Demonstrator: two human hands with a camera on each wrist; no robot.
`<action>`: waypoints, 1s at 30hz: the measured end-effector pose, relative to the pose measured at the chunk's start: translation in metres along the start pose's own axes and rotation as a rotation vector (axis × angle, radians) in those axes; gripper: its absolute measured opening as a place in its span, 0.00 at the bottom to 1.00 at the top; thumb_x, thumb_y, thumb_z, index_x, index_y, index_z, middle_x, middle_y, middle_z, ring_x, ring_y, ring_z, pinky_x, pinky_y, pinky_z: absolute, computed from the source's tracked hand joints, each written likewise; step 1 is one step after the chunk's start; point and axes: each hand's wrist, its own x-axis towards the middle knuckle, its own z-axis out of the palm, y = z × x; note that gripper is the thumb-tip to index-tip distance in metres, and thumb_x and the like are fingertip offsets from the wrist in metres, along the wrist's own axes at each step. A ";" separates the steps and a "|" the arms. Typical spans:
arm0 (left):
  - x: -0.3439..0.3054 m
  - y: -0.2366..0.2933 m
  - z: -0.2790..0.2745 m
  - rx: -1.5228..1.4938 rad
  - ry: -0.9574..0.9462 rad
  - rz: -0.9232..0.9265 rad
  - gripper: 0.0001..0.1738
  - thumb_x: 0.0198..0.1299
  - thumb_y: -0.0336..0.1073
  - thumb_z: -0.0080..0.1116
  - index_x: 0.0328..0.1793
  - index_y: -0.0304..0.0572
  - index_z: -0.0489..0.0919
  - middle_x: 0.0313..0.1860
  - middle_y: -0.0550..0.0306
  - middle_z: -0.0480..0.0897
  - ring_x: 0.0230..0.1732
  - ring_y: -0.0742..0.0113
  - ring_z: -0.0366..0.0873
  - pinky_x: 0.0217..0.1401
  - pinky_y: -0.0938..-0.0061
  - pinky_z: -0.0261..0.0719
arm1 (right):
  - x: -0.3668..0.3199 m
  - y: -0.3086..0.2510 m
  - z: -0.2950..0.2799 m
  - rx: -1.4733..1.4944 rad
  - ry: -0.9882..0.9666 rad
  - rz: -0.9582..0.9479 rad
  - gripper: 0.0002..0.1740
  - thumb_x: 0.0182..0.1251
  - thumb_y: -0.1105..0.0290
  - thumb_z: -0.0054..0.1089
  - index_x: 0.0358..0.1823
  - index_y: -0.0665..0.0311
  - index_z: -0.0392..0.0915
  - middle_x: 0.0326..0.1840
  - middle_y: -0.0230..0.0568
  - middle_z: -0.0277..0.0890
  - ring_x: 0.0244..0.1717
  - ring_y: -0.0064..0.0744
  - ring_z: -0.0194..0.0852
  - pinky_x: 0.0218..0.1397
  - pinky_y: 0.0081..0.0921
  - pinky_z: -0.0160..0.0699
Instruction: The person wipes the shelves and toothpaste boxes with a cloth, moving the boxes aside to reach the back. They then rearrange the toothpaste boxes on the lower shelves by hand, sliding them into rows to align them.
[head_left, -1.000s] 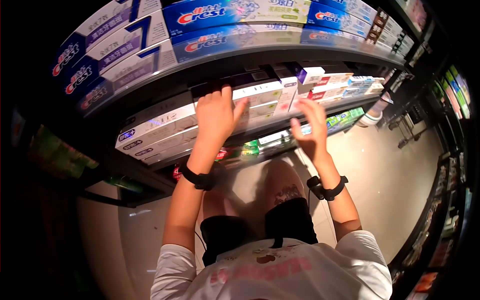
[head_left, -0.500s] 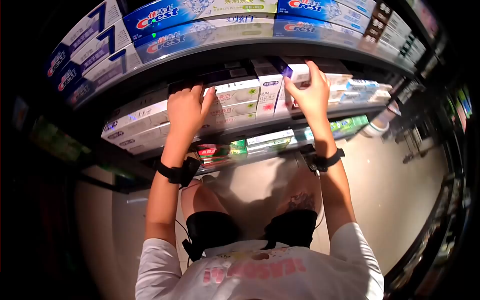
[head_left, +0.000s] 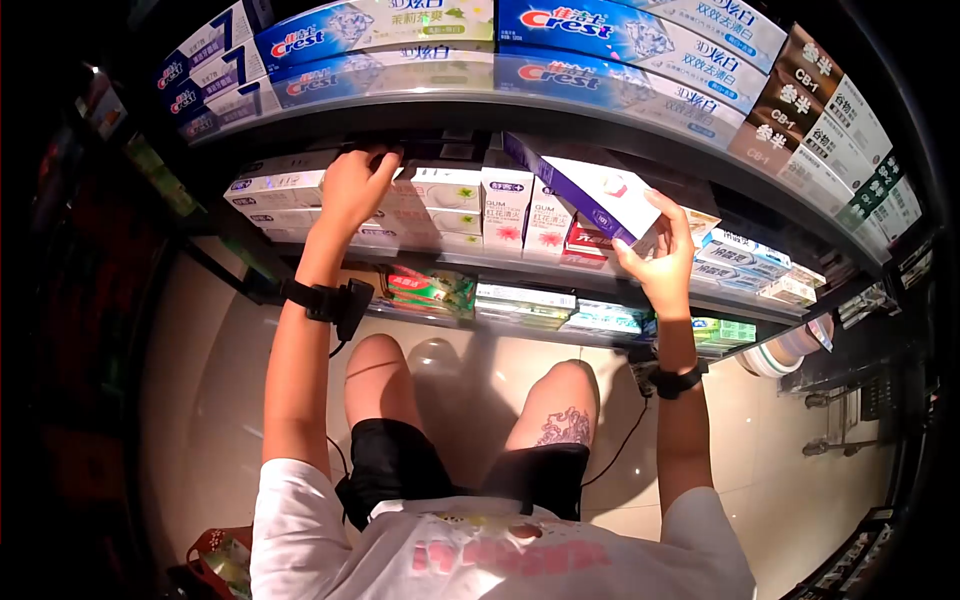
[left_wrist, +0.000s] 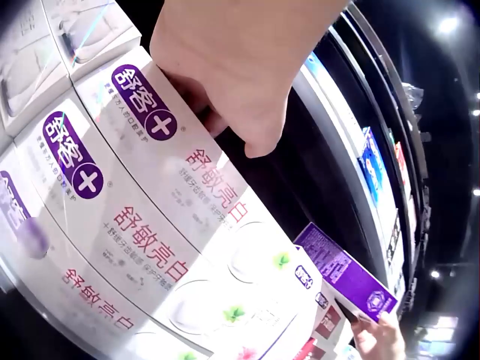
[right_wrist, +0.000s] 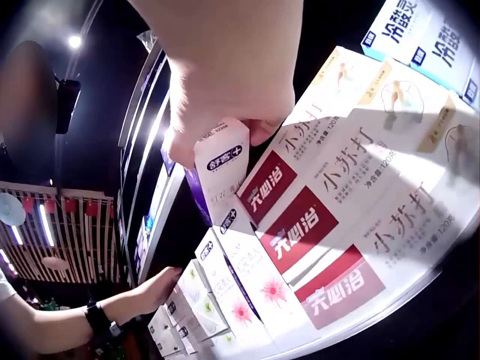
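My right hand (head_left: 663,262) pinches the end of a white and purple toothpaste box (head_left: 605,195), fingers on one side and thumb on the other. The box tilts above the row of cartons; its purple side (left_wrist: 345,270) shows in the left wrist view. Over the top of the stacked white toothpaste boxes (left_wrist: 135,180) at left lies my left hand (head_left: 350,187), its fingers reaching over their upper edge and partly hidden. Two upright white boxes with red flowers (head_left: 507,212) stand between the hands.
Crest boxes (head_left: 610,35) fill the shelf above, its edge (head_left: 440,112) close over the hands. Red-labelled cartons (right_wrist: 296,232) and blue and white boxes (head_left: 740,255) sit at right. A lower shelf holds green and red packs (head_left: 430,288). A red basket (head_left: 215,550) stands on the floor.
My right hand has reached the white and purple box and drawn it outward, tilting it. The left hand has shifted left and stays on the stacked boxes.
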 end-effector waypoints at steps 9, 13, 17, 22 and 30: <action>0.005 -0.006 -0.017 0.022 -0.211 -0.077 0.31 0.60 0.56 0.43 0.26 0.31 0.77 0.22 0.36 0.76 0.30 0.40 0.74 0.35 0.56 0.69 | -0.009 -0.015 -0.001 0.253 -0.053 0.107 0.36 0.42 0.87 0.64 0.57 0.66 0.63 0.53 0.45 0.67 0.56 0.34 0.67 0.63 0.30 0.64; 0.001 -0.014 -0.009 -0.022 -0.082 0.085 0.32 0.64 0.53 0.39 0.20 0.31 0.74 0.20 0.38 0.74 0.27 0.40 0.71 0.34 0.56 0.66 | -0.013 -0.016 -0.011 0.442 -0.078 0.189 0.33 0.46 0.82 0.63 0.58 0.66 0.63 0.51 0.45 0.69 0.55 0.33 0.68 0.60 0.29 0.66; -0.002 -0.027 -0.018 0.085 0.055 0.320 0.25 0.66 0.46 0.39 0.26 0.34 0.76 0.24 0.41 0.74 0.31 0.45 0.69 0.37 0.59 0.65 | -0.018 -0.021 -0.024 0.390 -0.018 0.221 0.36 0.45 0.71 0.67 0.58 0.67 0.62 0.52 0.46 0.69 0.55 0.33 0.68 0.60 0.28 0.65; -0.016 -0.025 -0.021 -0.055 0.071 0.360 0.17 0.63 0.43 0.45 0.43 0.36 0.77 0.32 0.48 0.75 0.37 0.51 0.69 0.43 0.62 0.65 | -0.032 -0.029 -0.026 0.283 0.047 0.189 0.36 0.45 0.73 0.67 0.58 0.67 0.62 0.53 0.47 0.68 0.55 0.33 0.68 0.60 0.28 0.65; -0.023 0.001 0.004 0.054 0.024 0.592 0.20 0.58 0.42 0.53 0.51 0.35 0.74 0.38 0.50 0.74 0.42 0.54 0.69 0.47 0.66 0.64 | -0.042 -0.047 0.026 0.186 0.203 0.174 0.36 0.44 0.85 0.65 0.58 0.69 0.61 0.54 0.49 0.67 0.57 0.35 0.66 0.60 0.29 0.67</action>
